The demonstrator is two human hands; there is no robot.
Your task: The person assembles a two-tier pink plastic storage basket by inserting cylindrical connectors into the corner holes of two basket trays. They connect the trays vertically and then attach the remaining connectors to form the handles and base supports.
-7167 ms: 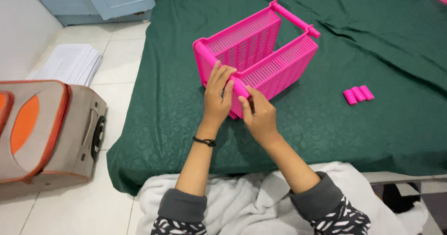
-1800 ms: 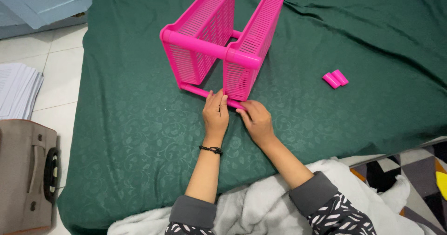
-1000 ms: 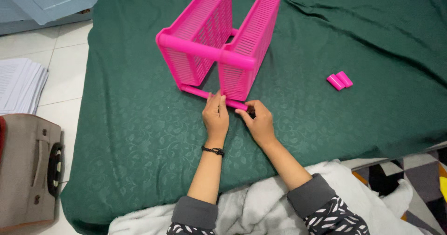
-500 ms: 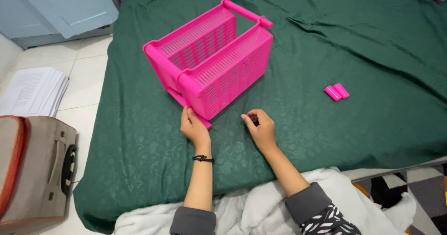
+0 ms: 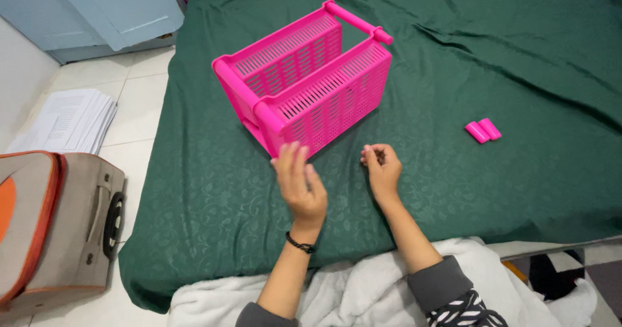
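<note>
Item: pink slatted rack (image 5: 304, 87), moulded plastic, two perforated trays joined at the corners by round tubes. It is laid on its side on the bed (image 5: 453, 191), near the edge closest to the person, one tube end (image 5: 358, 22) projecting at the far corner.

Handling, as judged: light for its bulk and fairly stiff in the panels, with some flex likely at the push-fit joints; smooth but not slippery. It is best taken hold of by a corner tube or along a tray rim, where the plastic is thickest, not by the thin slats.

Left hand (image 5: 299, 184): raised just before the near corner of the rack, fingers spread and released, nothing held; whether the fingertips touch the tray is not to be told. A dark band is worn at the wrist.

Right hand (image 5: 382, 168): resting on the bed beside the rack, fingers curled loosely inward; whether anything small is pinched cannot be told.

Also listed: two short pink tube pieces (image 5: 483, 131), lying together on the bed well apart from the rack; a white blanket (image 5: 363, 294) over the lap; a grey-and-orange suitcase (image 5: 58, 223) and a stack of papers (image 5: 68, 120) on the tiled floor.
</note>
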